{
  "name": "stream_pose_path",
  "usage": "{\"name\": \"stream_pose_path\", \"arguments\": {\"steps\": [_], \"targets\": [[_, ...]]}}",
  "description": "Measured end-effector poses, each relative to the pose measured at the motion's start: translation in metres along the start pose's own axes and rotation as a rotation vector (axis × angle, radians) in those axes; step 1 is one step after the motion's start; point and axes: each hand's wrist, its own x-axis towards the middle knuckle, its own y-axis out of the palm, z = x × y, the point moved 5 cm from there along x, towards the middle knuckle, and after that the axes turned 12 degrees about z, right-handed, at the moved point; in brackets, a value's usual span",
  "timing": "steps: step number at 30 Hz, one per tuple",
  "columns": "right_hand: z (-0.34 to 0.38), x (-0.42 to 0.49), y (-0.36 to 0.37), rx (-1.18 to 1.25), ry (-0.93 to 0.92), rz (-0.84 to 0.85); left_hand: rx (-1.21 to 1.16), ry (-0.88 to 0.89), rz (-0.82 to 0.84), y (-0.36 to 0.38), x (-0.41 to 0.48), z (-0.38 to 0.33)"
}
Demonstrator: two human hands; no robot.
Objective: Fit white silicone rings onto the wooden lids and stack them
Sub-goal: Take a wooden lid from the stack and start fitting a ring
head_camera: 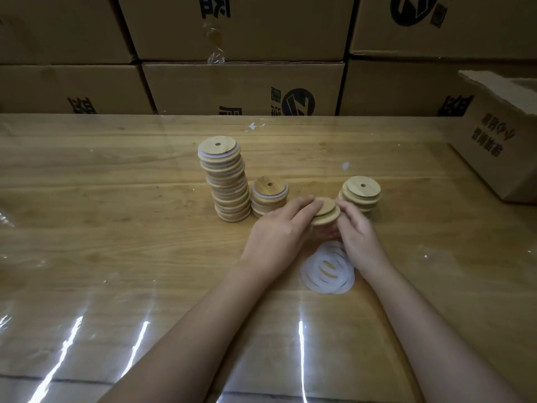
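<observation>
Lid (325, 212) is gripped between both hands: left hand (280, 232) on its left edge, right hand (359, 228) on its right. Lid underside and fingertips beneath are hidden. Rings (328, 270) lie just below the hands, partly covered by the right wrist. Stacks (three) stand just beyond: tall stack (228, 181) and short stack (268, 197) left, right stack (360, 194) partly occluded.

Stacked cartons (241, 88) bore black round Z-like logo (298, 102) and cut-off Chinese characters; side box (494, 146) print was upside down, unreadable.
</observation>
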Motion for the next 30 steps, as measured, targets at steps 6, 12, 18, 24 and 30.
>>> {"name": "stream_pose_path", "arguments": {"steps": [6, 12, 18, 24, 30], "targets": [[0.003, -0.001, 0.0, 0.02, -0.002, 0.0, -0.133, -0.027, 0.026, 0.013, -0.007, 0.009], [0.004, -0.003, 0.002, -0.087, -0.031, 0.038, -0.38, -0.031, 0.036, 0.026, -0.006, 0.019], [0.004, -0.002, 0.004, -0.083, -0.068, 0.07, -0.877, -0.302, 0.054, 0.033, -0.003, 0.039], [0.002, -0.003, 0.004, -0.157, -0.046, 0.069, -1.098, -0.325, 0.101, 0.037, -0.003, 0.044], [0.005, -0.005, 0.006, -0.403, 0.029, 0.108, -1.342, -0.402, -0.069, 0.032, -0.003, 0.053]]}}
